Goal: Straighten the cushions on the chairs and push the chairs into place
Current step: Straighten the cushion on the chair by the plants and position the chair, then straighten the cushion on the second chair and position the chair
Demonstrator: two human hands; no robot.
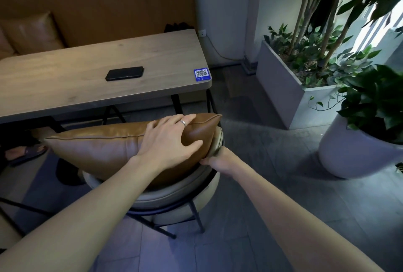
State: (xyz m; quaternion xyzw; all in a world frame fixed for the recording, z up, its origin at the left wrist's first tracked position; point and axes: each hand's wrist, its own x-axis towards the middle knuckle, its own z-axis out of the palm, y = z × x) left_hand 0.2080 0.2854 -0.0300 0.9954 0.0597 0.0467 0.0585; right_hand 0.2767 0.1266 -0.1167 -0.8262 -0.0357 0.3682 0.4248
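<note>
A tan leather cushion [104, 152] stands on edge on a round beige chair [174, 195] with black metal legs, just in front of the wooden table [65, 88]. My left hand [170, 138], a ring on one finger, is clasped over the cushion's top right corner, fingers over the far side and thumb on the near face. My right hand [220, 160] grips the curved backrest of the chair at its right side, below the cushion's corner; its fingers are partly hidden behind the rest.
A black phone [124, 73] and a blue QR sticker [202, 73] lie on the table. A brown bench [98, 10] with another cushion [32, 32] runs behind it. A grey planter [281, 84] and a white pot [353, 152] stand to the right. Someone's sandalled foot [24, 152] shows under the table.
</note>
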